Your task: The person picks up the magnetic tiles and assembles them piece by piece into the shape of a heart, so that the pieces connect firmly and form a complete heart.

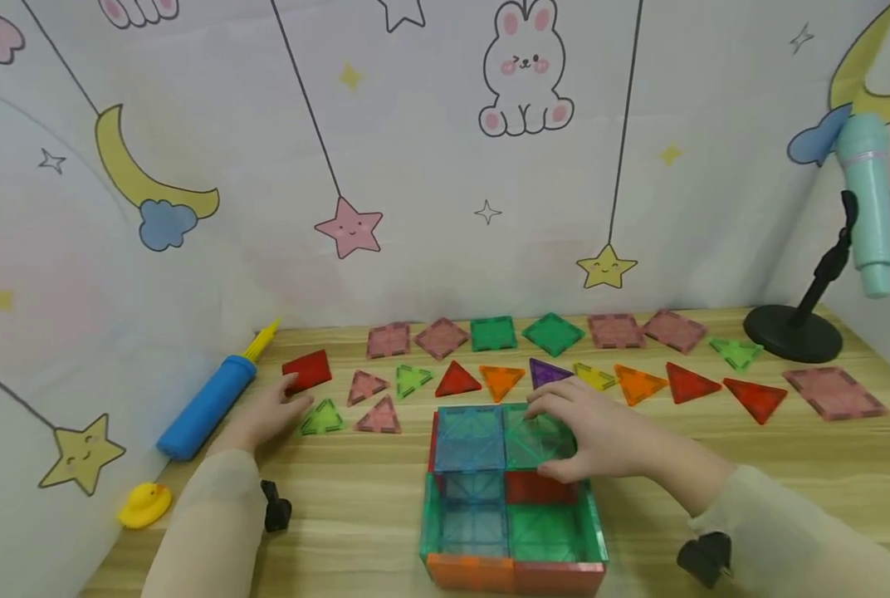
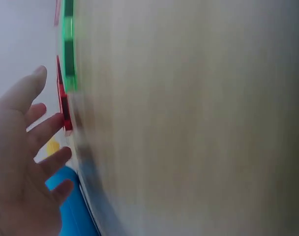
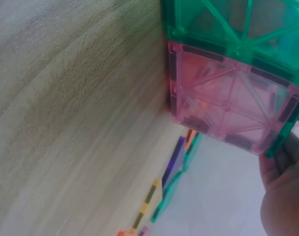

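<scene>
An open-topped box of see-through magnetic tiles [image 1: 512, 531] stands on the wooden table [image 1: 355, 515], with orange and red front walls. A blue square [image 1: 470, 438] and a green square tile [image 1: 538, 440] lie across its far half as a lid. My right hand [image 1: 548, 440] grips that green tile, fingers at its far edge and thumb at its near edge. The right wrist view shows the green tile [image 3: 228, 24], a pink wall tile [image 3: 228, 103] below it and my fingers [image 3: 282, 182] at the corner. My left hand [image 1: 291, 400] lies open on the table, fingers spread [image 2: 46, 123], just short of a red square tile [image 1: 307, 370] and beside a green triangle [image 1: 321, 418].
Rows of loose square tiles [image 1: 493, 333] and triangle tiles [image 1: 501, 380] line the back of the table. A blue hand pump [image 1: 206, 407] and a yellow duck [image 1: 144, 504] lie at the left. A mint device on a black stand [image 1: 792, 332] occupies the right back corner.
</scene>
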The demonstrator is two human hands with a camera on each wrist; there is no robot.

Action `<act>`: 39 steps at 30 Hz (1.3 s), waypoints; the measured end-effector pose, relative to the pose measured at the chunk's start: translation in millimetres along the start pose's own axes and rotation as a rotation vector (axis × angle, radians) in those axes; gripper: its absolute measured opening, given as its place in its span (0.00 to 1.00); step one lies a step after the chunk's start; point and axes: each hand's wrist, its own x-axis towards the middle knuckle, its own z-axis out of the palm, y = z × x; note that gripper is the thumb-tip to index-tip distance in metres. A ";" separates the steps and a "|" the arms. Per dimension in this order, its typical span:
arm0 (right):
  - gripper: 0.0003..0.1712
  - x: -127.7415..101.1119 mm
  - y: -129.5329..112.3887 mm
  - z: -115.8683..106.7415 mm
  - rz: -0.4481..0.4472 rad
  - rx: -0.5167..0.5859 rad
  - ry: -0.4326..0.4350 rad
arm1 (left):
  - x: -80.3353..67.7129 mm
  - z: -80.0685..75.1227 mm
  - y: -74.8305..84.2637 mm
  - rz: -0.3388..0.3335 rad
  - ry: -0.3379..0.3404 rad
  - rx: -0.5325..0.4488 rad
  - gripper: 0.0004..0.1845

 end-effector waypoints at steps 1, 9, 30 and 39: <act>0.28 -0.6 0.1 -0.5 0.001 0.000 0.002 | -2.9 -1.9 -2.3 0.003 0.023 0.032 0.39; 0.28 -5.1 1.4 -1.7 0.017 0.011 0.010 | -9.4 -12.1 -22.0 -0.017 0.083 0.199 0.37; 0.28 -1.2 1.1 0.1 -0.001 0.015 -0.007 | -25.0 -12.9 -31.9 0.028 0.015 0.096 0.41; 0.28 0.6 -0.5 -1.0 -0.012 0.011 -0.007 | -34.9 -17.4 -25.1 0.081 0.020 0.094 0.45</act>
